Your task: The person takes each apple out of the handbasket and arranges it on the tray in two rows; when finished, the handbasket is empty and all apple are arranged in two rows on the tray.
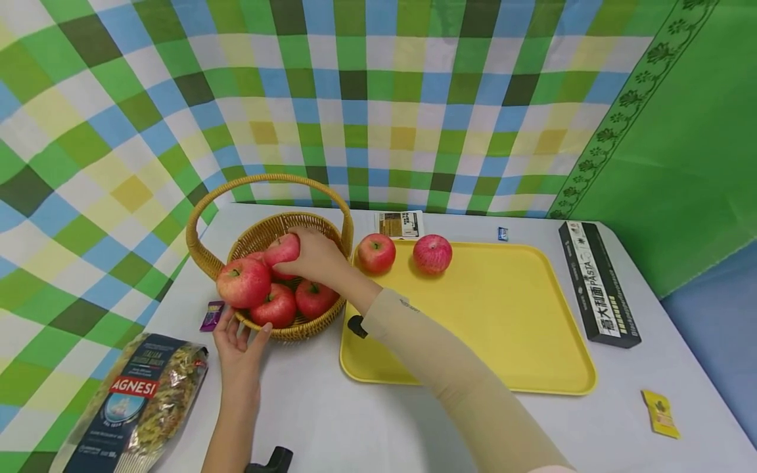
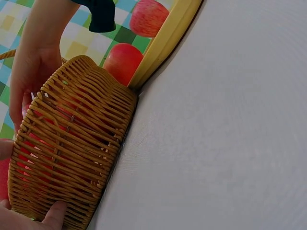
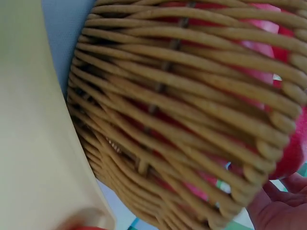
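Observation:
A wicker basket (image 1: 322,322) with a tall handle (image 1: 269,177) holds several red apples (image 1: 244,282). Reaching over its right side, my right hand (image 1: 316,257) grips an apple (image 1: 282,251) just above the others. My left hand (image 1: 239,341) touches the front left of the basket from outside, the thumb near the rim. In the left wrist view a left fingertip (image 2: 56,211) rests on the woven wall. The right wrist view is mostly filled by the wicker side (image 3: 182,105), which hides the right hand's fingers; left fingers (image 3: 283,206) show beyond it.
Right of the basket lies a yellow tray (image 1: 485,315) with two apples (image 1: 432,254) at its far left. A pasta box (image 1: 598,286), a yellow packet (image 1: 660,412), a purple packet (image 1: 211,316) and a pasta bag (image 1: 133,401) surround them. A checkered cloth (image 1: 384,98) hangs behind.

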A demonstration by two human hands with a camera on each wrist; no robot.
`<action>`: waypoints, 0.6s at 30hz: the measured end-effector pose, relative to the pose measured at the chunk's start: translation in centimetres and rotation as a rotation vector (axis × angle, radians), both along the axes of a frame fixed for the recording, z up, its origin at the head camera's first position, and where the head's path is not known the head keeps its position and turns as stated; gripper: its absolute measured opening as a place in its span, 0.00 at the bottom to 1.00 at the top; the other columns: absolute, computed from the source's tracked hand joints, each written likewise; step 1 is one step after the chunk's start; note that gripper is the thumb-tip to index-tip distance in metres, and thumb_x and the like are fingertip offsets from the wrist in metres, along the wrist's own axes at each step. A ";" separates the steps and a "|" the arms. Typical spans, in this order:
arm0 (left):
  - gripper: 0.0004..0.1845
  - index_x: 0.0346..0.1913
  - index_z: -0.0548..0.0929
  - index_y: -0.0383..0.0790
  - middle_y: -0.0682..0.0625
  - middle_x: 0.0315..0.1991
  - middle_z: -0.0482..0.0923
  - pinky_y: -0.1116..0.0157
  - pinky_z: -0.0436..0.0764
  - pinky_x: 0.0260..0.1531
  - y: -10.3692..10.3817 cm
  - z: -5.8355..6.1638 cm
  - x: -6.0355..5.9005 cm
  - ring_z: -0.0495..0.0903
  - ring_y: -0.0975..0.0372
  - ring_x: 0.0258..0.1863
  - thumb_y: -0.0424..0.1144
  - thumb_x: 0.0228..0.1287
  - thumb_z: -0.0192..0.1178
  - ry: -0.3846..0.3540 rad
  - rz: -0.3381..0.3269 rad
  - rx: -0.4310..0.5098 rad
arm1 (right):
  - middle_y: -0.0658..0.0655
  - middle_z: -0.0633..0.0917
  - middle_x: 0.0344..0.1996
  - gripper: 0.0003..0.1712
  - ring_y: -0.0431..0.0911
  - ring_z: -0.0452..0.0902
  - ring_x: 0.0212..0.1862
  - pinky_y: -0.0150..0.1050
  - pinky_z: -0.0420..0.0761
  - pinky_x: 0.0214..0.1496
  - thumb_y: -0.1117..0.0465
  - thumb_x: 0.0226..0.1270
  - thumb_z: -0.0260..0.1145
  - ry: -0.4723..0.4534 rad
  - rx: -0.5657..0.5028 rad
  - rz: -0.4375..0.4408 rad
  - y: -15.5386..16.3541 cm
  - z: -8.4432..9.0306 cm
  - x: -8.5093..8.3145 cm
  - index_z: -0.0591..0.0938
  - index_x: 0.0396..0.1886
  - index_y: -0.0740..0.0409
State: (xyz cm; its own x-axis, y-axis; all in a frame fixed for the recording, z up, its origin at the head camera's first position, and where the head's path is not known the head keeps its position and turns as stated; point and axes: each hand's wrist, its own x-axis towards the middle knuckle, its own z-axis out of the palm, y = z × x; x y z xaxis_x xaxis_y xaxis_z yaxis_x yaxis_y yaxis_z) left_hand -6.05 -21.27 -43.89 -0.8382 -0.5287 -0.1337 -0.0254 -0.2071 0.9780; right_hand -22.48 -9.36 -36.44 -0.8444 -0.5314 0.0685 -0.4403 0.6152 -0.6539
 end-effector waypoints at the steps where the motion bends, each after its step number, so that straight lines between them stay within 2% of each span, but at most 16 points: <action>1: 0.42 0.72 0.48 0.48 0.47 0.74 0.48 0.68 0.69 0.61 0.0 0.0 0.0 0.52 0.52 0.71 0.31 0.63 0.64 -0.002 0.000 0.000 | 0.51 0.76 0.54 0.38 0.42 0.72 0.53 0.36 0.76 0.55 0.41 0.54 0.71 0.004 -0.002 0.000 0.2 0.1 0.0 0.72 0.61 0.53; 10: 0.44 0.72 0.46 0.51 0.49 0.76 0.43 0.67 0.66 0.64 -0.2 0.2 0.1 0.48 0.53 0.73 0.35 0.63 0.64 -0.036 -0.004 0.007 | 0.51 0.71 0.63 0.46 0.43 0.68 0.60 0.37 0.76 0.57 0.39 0.54 0.71 0.065 0.014 0.027 1.9 2.0 0.6 0.67 0.68 0.53; 18: 0.43 0.72 0.46 0.51 0.48 0.76 0.43 0.67 0.66 0.63 -0.2 0.1 0.0 0.49 0.54 0.73 0.34 0.64 0.64 -0.046 -0.010 0.019 | 0.49 0.71 0.61 0.45 0.42 0.71 0.55 0.36 0.81 0.47 0.42 0.53 0.73 0.056 -0.110 0.053 5.3 4.9 3.0 0.66 0.68 0.50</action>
State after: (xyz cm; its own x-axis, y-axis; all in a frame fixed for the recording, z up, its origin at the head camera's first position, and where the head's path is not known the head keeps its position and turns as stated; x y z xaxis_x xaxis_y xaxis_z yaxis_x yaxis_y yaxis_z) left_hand -6.02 -21.48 -43.82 -0.8363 -0.5172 -0.1820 -0.0723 -0.2250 0.9717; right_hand -19.51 -4.02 -31.49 -0.8088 -0.5615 0.1745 -0.5074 0.5166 -0.6897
